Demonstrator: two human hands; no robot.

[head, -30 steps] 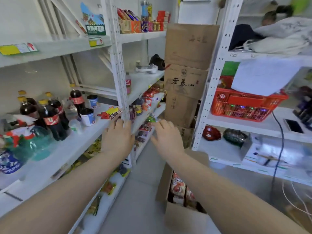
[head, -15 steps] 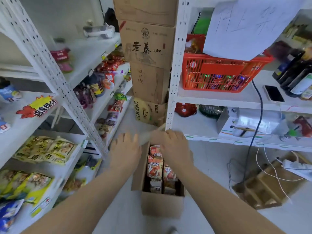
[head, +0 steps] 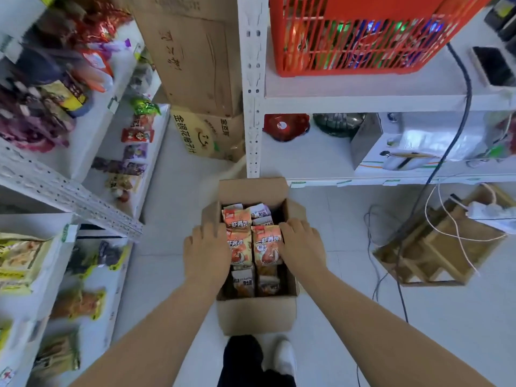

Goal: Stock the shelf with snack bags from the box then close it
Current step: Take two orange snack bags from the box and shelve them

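Left hand [head: 206,252], right hand [head: 303,247] lowered, flanking boxed orange snack bags [head: 266,244].

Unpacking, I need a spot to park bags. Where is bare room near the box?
Bare white floor lies between the open brown cardboard box and the white metal rack on the left, and again between box and wooden crate, where cables crowd the edge. The rack's shelves are packed with snack bags.

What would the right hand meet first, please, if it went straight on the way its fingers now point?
Most likely the orange snack bag in the open box: the right hand points down into it, fingertips at that bag's edge. Whether they touch is unclear.
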